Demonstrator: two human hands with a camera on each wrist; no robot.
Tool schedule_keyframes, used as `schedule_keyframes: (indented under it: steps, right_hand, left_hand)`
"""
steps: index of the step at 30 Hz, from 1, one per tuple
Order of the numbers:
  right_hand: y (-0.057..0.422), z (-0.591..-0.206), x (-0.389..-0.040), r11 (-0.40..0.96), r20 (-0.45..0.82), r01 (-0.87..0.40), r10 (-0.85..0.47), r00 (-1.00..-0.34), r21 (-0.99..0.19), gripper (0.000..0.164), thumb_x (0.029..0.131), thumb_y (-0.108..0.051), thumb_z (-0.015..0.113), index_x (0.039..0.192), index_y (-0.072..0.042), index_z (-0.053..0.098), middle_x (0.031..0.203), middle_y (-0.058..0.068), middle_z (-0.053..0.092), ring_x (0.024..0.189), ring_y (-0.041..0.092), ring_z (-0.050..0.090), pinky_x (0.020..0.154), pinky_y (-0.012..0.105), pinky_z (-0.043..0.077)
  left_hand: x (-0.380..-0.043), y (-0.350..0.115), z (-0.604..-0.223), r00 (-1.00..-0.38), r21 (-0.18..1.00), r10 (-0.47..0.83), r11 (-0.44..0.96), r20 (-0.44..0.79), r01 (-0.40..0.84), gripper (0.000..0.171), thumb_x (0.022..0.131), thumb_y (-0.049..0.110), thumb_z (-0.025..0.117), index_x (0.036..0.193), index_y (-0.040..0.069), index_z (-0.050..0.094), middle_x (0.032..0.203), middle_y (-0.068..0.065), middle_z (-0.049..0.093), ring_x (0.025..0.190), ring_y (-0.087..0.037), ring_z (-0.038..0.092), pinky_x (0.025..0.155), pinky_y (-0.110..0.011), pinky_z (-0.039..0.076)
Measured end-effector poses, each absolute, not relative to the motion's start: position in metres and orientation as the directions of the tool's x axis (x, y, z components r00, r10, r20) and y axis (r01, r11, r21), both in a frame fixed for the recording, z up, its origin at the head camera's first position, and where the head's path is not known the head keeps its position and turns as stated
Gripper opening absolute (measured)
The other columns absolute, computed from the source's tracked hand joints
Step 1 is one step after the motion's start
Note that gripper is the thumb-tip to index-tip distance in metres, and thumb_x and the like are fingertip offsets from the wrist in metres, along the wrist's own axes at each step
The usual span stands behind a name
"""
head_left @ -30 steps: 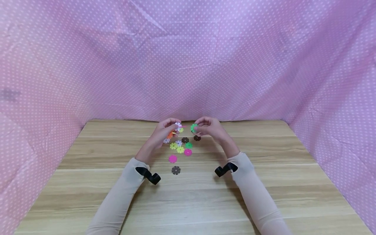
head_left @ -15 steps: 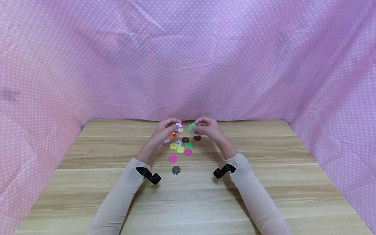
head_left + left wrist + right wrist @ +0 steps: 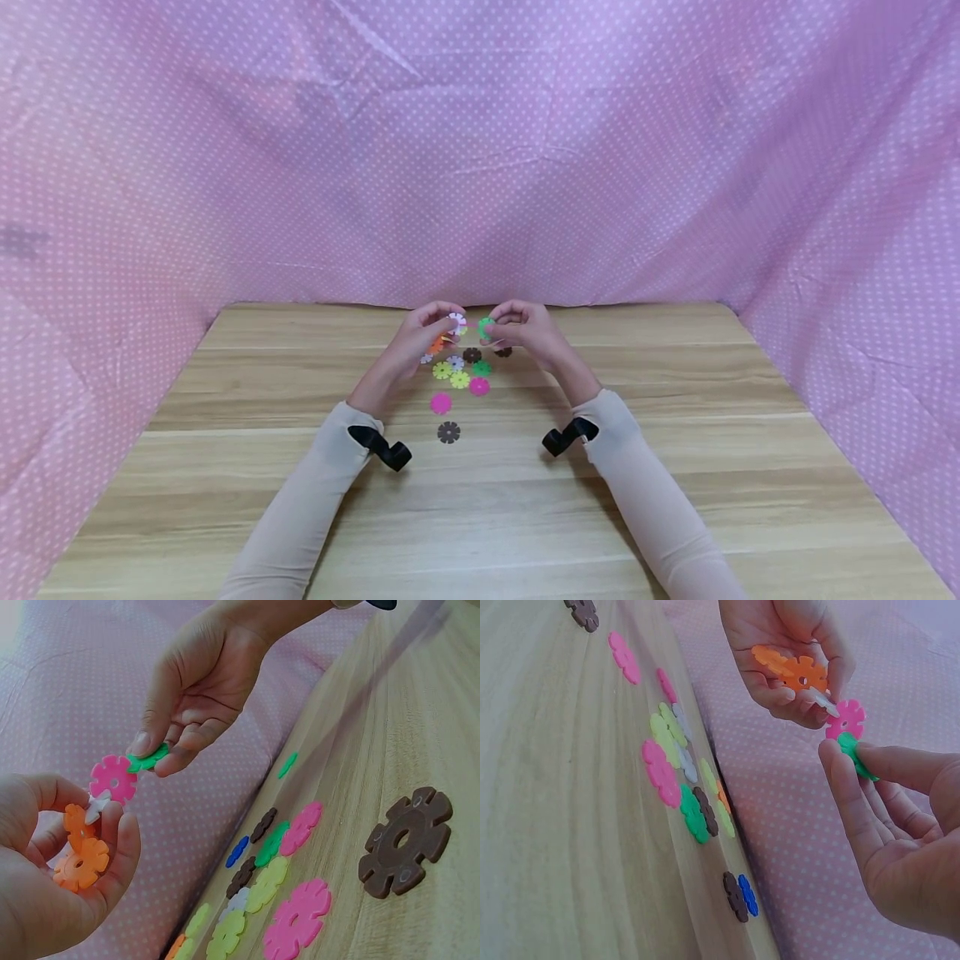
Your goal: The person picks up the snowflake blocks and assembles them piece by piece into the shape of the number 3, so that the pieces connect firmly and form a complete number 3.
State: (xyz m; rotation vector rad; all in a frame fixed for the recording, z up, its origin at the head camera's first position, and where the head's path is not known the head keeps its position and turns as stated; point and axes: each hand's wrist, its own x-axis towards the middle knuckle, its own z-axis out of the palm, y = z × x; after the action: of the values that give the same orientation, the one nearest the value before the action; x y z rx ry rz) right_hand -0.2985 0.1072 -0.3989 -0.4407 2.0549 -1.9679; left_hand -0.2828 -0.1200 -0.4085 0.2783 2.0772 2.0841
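My left hand (image 3: 417, 335) pinches a white interlocking disc (image 3: 97, 808) between thumb and fingertips. Two orange discs (image 3: 84, 864), one standing across the other, lie against the same hand's fingers. From the white disc a pink notched disc (image 3: 112, 780) sticks out toward my right hand (image 3: 529, 327). Thumb and forefinger of the right hand pinch a green disc (image 3: 853, 755), its edge right at the pink disc's rim in both wrist views. Both hands are raised over the far part of the table.
Loose notched discs lie on the wooden table (image 3: 495, 517) below the hands: a pink one (image 3: 441, 404), a brown one (image 3: 448, 432), a blue one (image 3: 237, 851), plus several yellow, white and green. A pink dotted cloth (image 3: 480, 167) hangs behind the table's far edge.
My right hand has moved left with the green disc, bringing it up to the pieces in my left hand. The left hand has stayed nearly still.
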Motion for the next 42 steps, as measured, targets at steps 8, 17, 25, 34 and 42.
schedule_keyframes:
  steps: [8,17,25,34,42]
  right_hand:
    - [0.105,-0.3995,-0.2984,0.019,0.018,-0.027,-0.357,-0.934,-0.999,0.015,0.092,0.001,0.07,0.105,0.002,0.063,0.086,0.003,0.071,0.079,0.017,0.075,0.091,0.057,0.058]
    - [0.1074,-0.3958,-0.2964,0.067,0.015,-0.038,-0.309,-0.951,-0.997,0.017,0.091,-0.005,0.074,0.105,0.002,0.067,0.09,0.004,0.076,0.096,0.041,0.073,0.091,0.058,0.058]
    - [0.1079,-0.3953,-0.2968,0.08,0.019,-0.047,-0.325,-0.946,-0.996,0.017,0.09,-0.004,0.076,0.103,0.001,0.067,0.085,0.0,0.075,0.087,0.033,0.075,0.09,0.057,0.059]
    - [0.1061,-0.3986,-0.2971,0.11,0.048,-0.087,-0.317,-0.947,-0.99,0.016,0.091,-0.001,0.074,0.105,0.004,0.068,0.081,-0.001,0.075,0.084,0.032,0.075,0.086,0.055,0.061]
    - [0.1036,-0.3979,-0.2946,0.074,0.074,-0.102,-0.313,-0.947,-0.992,0.014,0.09,0.0,0.074,0.102,0.004,0.067,0.08,-0.001,0.075,0.087,0.04,0.074,0.09,0.064,0.056]
  left_hand:
    - [-0.2832,-0.1191,-0.4099,-0.961,1.0,0.276,0.014,0.017,0.022,0.044,0.099,0.013,0.066,0.136,-0.007,0.052,0.105,-0.001,0.06,0.103,-0.033,0.063,0.085,-0.031,0.062]
    - [-0.2837,-0.1169,-0.4097,-0.955,1.0,0.297,-0.002,0.014,0.014,0.04,0.1,0.01,0.064,0.135,-0.007,0.054,0.108,-0.002,0.063,0.111,-0.037,0.062,0.086,-0.025,0.06]
    - [-0.2815,-0.1167,-0.4069,-0.951,1.0,0.309,-0.001,-0.002,-0.002,0.039,0.1,0.006,0.062,0.133,-0.011,0.052,0.106,-0.002,0.06,0.1,-0.021,0.064,0.098,-0.038,0.059]
    - [-0.2808,-0.1149,-0.4088,-0.952,0.999,0.305,-0.033,0.033,0.024,0.037,0.099,0.004,0.06,0.129,-0.014,0.051,0.105,-0.004,0.059,0.092,-0.012,0.062,0.087,-0.029,0.061]
    - [-0.2814,-0.1141,-0.4104,-0.959,0.998,0.278,-0.043,0.058,0.048,0.037,0.096,0.003,0.063,0.126,-0.015,0.052,0.103,-0.007,0.059,0.091,-0.013,0.062,0.086,-0.025,0.061]
